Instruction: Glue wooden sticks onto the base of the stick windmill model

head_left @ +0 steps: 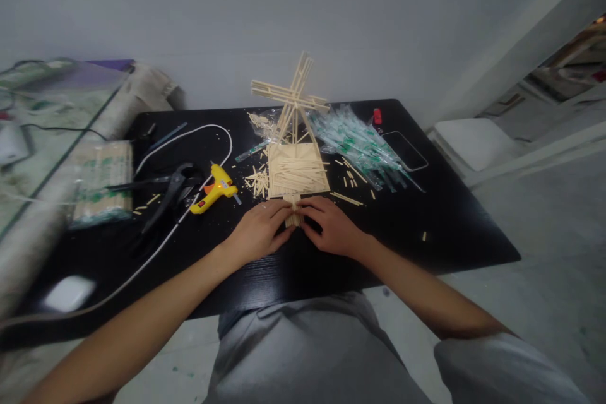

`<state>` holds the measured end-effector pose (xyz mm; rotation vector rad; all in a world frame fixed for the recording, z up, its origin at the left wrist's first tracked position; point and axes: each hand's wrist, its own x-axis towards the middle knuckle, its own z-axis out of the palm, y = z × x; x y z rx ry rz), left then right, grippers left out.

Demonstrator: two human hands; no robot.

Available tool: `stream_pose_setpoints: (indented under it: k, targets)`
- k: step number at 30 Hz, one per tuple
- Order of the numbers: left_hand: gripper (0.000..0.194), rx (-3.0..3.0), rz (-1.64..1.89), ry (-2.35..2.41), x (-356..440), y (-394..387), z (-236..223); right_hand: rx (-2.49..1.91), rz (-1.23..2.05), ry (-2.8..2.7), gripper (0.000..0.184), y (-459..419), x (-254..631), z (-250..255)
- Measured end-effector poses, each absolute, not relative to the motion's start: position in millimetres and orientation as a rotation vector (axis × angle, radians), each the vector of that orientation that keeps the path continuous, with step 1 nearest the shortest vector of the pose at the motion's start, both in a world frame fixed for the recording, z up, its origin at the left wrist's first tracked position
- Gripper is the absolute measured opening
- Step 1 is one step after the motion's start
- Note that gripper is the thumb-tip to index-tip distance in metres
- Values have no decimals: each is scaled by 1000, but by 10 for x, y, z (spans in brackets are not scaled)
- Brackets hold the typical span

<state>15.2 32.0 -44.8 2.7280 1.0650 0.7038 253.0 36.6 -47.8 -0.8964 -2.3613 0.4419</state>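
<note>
A windmill model point(294, 139) made of pale wooden sticks stands on the black table point(426, 227), with a flat stick base in front of it. My left hand point(259, 230) and my right hand point(331, 227) meet just below that base. Both hands have their fingers pinched on a small bundle of short wooden sticks point(294, 214) held between them. Loose stick offcuts point(255, 182) lie to the left of the base.
A yellow glue gun point(215, 188) with a white cord lies left of the model, next to black cutters point(173, 192). Green-printed stick wrappers point(357, 142) and a phone point(405, 150) lie at the right. A packet of sticks point(99, 180) sits at far left.
</note>
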Motion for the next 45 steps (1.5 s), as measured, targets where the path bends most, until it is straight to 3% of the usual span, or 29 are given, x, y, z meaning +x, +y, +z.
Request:
stream_pose_setpoints:
  k: [23, 45]
  targets:
    - [25, 2729, 710, 1033, 138, 335, -433, -889, 328, -2371, 27, 362, 2496, -496]
    - [26, 2706, 694, 1028, 126, 337, -441, -954, 343, -2403, 31, 331, 2476, -468]
